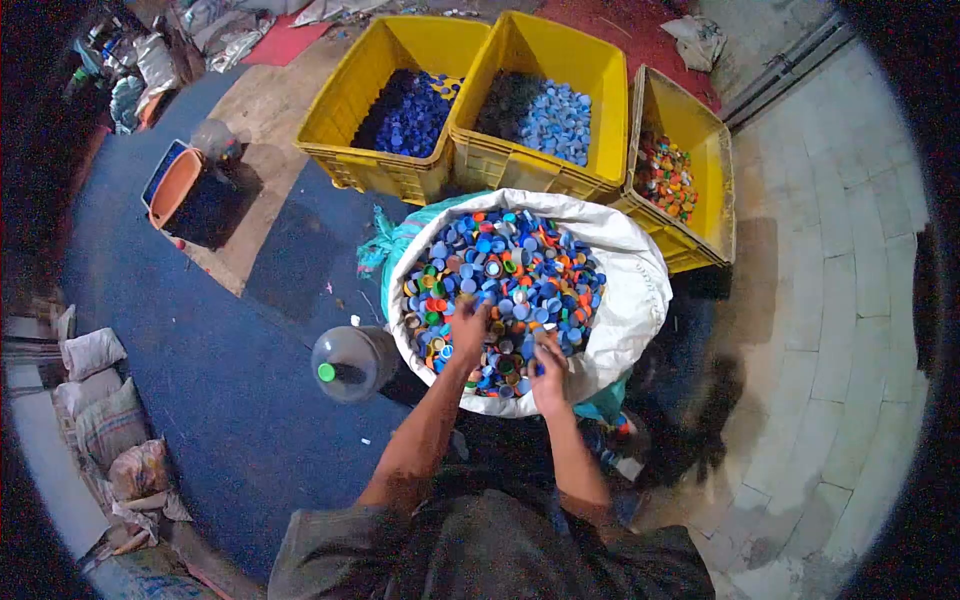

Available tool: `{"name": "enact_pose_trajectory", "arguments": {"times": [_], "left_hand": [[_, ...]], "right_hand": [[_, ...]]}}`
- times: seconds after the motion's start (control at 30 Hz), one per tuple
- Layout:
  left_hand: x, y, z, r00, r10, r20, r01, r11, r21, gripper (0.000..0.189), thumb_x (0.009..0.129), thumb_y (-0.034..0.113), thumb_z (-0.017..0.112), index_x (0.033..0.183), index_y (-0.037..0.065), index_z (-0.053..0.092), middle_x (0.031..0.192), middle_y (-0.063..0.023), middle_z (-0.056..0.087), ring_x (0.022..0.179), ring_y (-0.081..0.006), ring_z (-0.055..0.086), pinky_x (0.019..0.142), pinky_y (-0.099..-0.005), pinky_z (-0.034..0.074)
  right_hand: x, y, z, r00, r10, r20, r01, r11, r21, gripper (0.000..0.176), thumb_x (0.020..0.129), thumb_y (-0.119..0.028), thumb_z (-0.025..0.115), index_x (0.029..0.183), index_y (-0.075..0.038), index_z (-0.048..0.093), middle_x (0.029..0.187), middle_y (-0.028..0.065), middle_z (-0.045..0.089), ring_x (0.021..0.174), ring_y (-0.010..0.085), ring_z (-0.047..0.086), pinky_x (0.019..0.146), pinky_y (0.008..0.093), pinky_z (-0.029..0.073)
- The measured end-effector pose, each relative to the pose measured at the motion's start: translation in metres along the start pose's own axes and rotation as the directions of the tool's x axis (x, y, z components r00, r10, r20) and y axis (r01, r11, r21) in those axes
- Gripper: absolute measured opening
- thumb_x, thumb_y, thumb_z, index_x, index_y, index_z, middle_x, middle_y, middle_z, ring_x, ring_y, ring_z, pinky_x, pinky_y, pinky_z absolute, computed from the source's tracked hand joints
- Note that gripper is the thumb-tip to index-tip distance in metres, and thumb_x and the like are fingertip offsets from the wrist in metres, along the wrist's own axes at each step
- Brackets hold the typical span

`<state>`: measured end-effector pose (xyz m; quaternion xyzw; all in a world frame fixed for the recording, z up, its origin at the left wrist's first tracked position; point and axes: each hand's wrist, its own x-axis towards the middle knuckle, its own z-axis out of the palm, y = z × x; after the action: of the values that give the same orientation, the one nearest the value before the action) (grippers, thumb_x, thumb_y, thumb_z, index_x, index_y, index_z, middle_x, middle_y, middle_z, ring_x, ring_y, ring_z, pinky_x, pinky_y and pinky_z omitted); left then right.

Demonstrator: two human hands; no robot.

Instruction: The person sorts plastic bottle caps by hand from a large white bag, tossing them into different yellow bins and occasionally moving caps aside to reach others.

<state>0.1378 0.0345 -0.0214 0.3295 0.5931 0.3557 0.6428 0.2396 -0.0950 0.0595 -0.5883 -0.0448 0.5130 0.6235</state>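
A white woven sack (630,290) with its rim rolled back stands in front of me, full of mixed bottle caps (520,265), mostly blue, with orange, red, green and white ones among them. Over the near left part of the heap is my left hand (469,328), its fingers curled down among the caps; what they hold is hidden. To its right, my right hand (548,374) is bent inward above the near side of the heap. A blue cap seems to sit between its fingers, though the detail is small and blurred.
Behind the sack stand a yellow crate (325,125) of dark blue caps, a second crate (540,165) of light blue caps and a third crate (680,235) of orange-red caps. A large clear bottle (365,362) is left of the sack. An orange tub (175,187) lies farther left.
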Motion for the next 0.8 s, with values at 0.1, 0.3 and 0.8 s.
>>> {"name": "enact_pose_trajectory", "arguments": {"times": [0.1, 0.3, 0.8], "left_hand": [[-0.038, 0.059, -0.025, 0.891, -0.311, 0.330, 0.442, 0.755, -0.484, 0.024, 0.083, 0.031, 0.051, 0.087, 0.010, 0.060, 0.069, -0.0013, 0.051, 0.065, -0.0143, 0.048, 0.062, -0.0320, 0.043], [-0.014, 0.047, -0.086, 0.865, -0.301, 0.403, 0.479, 0.735, -0.480, 0.024, 0.083, 0.032, 0.046, 0.085, 0.010, 0.056, 0.077, -0.0050, 0.059, 0.064, -0.0183, 0.054, 0.055, -0.0331, 0.042], [0.109, 0.334, -0.082, 0.918, 0.054, 0.393, 0.249, 0.693, -0.676, 0.056, 0.074, 0.051, 0.059, 0.096, 0.001, 0.048, 0.087, -0.0146, 0.049, 0.068, -0.0258, 0.048, 0.060, -0.0342, 0.044]], "right_hand": [[0.008, 0.007, 0.004, 0.977, 0.110, 0.185, -0.182, 0.879, 0.441, 0.030, 0.083, -0.022, 0.046, 0.108, -0.008, 0.054, 0.095, 0.0098, 0.057, 0.077, 0.0208, 0.050, 0.066, 0.0373, 0.042], [0.011, 0.030, 0.031, 0.941, 0.222, 0.254, -0.323, 0.811, 0.488, 0.033, 0.073, -0.023, 0.050, 0.098, -0.003, 0.055, 0.092, 0.0128, 0.061, 0.083, 0.0274, 0.059, 0.073, 0.0404, 0.047], [0.119, -0.151, 0.276, 0.725, -0.239, 0.646, -0.270, 0.764, 0.586, 0.019, 0.072, -0.011, 0.042, 0.056, -0.001, 0.043, 0.071, 0.0175, 0.050, 0.076, 0.0306, 0.051, 0.083, 0.0447, 0.044]]}}
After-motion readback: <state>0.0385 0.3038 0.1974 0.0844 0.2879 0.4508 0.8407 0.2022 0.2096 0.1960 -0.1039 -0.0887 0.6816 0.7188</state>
